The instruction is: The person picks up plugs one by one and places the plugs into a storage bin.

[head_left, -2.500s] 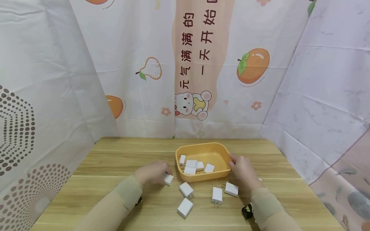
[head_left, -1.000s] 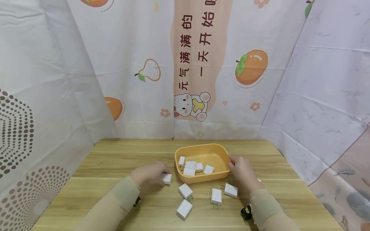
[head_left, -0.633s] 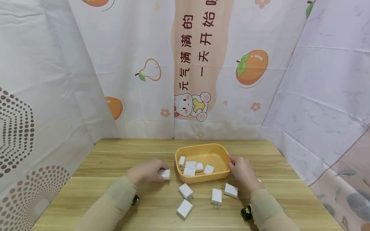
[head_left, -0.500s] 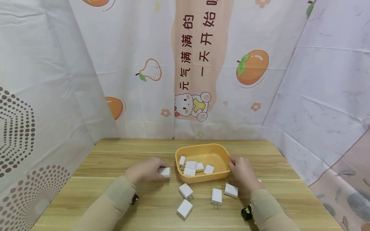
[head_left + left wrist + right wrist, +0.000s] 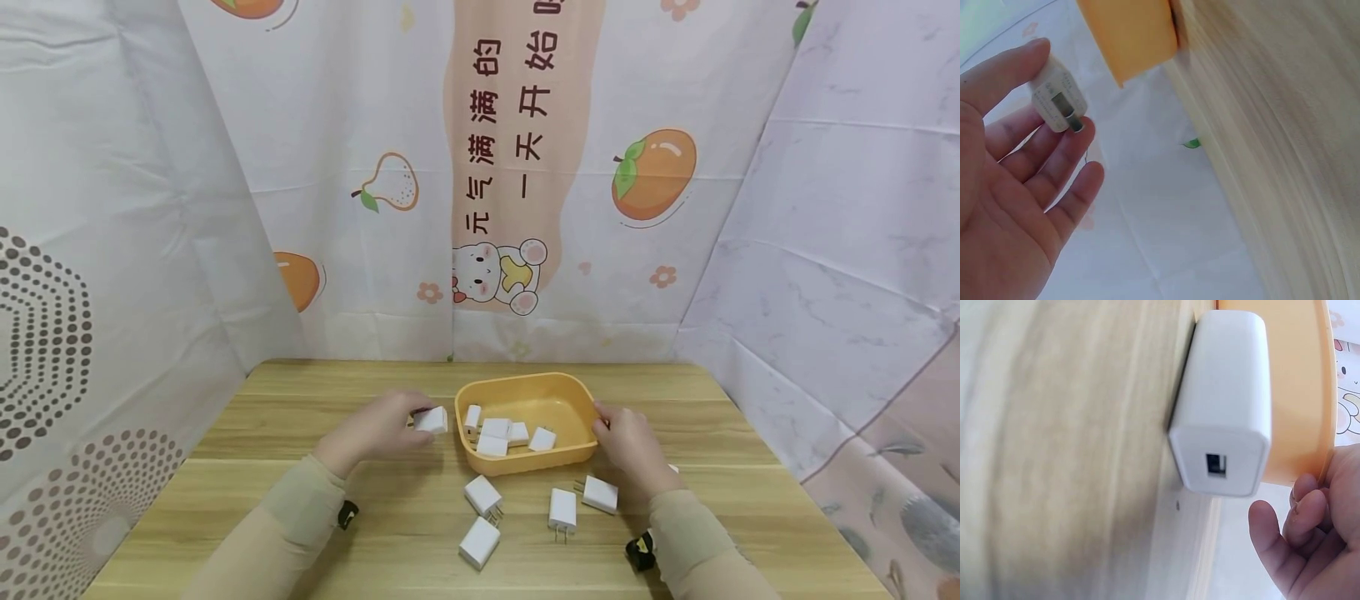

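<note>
White charger pinched just left of the yellow tray
Left hand spans it between thumb and fingers; right hand grips the tray's right rim. A slack pinch could drop it; carried too low, it might knock the tray.

The charger in the left hand is white with silvery prongs; the other chargers are white too. The tray is yellow-orange, and the tabletop shows yellow-brown streaked wood grain. The sleeves are beige. Orange fruits, pink flowers and dark red characters on a peach band decorate the white curtain behind. Grey-brown dots pattern the pale cloth at the left.
</note>
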`<state>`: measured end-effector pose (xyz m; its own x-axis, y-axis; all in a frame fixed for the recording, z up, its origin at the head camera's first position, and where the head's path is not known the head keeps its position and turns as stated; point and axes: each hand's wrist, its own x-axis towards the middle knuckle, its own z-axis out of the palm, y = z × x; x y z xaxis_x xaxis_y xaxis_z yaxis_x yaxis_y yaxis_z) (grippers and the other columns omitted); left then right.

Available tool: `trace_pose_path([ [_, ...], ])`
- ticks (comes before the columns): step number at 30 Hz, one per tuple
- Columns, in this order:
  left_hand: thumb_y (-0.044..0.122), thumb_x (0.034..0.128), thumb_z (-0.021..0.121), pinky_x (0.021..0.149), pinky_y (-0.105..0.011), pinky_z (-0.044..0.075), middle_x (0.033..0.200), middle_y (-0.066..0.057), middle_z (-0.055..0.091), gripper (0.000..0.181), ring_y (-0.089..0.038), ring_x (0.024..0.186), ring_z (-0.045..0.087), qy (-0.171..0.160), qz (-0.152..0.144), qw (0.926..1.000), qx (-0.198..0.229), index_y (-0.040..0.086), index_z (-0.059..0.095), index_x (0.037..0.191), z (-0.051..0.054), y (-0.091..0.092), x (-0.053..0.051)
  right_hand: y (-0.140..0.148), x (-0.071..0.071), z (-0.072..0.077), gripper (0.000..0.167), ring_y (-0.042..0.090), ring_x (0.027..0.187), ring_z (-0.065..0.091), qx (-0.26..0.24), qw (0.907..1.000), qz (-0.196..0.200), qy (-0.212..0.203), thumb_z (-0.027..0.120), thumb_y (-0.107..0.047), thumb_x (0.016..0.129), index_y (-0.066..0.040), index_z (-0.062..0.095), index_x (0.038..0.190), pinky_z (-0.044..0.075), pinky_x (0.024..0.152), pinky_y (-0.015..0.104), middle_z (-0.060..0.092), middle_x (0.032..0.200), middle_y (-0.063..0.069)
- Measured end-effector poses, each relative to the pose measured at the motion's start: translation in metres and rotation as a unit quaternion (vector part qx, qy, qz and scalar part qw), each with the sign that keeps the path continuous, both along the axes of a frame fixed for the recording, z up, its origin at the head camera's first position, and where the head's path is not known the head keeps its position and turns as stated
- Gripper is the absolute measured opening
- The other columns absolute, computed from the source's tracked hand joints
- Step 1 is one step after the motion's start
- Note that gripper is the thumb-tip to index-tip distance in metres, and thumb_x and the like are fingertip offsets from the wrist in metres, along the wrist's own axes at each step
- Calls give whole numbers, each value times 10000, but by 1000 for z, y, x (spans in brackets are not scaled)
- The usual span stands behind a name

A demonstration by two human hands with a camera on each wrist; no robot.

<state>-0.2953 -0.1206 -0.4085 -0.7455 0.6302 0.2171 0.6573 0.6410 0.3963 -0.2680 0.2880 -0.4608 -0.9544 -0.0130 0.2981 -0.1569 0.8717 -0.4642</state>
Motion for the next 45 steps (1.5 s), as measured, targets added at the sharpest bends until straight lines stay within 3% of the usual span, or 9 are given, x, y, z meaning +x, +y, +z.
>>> trace_pose_path([
  [7,211,867,821,736,-282,517,1004,77,660,368,-72,865,592,403,80,9979,492,103,722,1204,8,3,5,1,-1,0,419,152,462,365,-43,10000,9,-31,560,-89,957,42,619,1350,347,434,295,690,1089,218],
  [17,238,866,827,749,-293,520,1038,69,666,369,-80,903,599,776,51,9945,705,109,721,1196,10,3,8,2,-1,-1,411,172,475,367,51,10000,-4,67,568,-84,948,44,633,1333,348,448,317,692,1129,239],
  [30,197,851,834,758,-336,547,993,73,656,346,-84,885,603,906,-136,9925,813,89,725,1162,6,6,6,0,0,-1,413,170,474,368,65,10000,0,47,563,-87,951,41,631,1337,347,448,309,699,1085,221],
  [45,258,872,822,769,-291,527,977,75,637,385,-79,877,586,729,-21,9961,496,89,727,1205,4,22,1,0,1,0,415,136,447,359,-51,10000,-20,57,567,-96,947,36,635,1335,340,426,286,698,1009,182],
])
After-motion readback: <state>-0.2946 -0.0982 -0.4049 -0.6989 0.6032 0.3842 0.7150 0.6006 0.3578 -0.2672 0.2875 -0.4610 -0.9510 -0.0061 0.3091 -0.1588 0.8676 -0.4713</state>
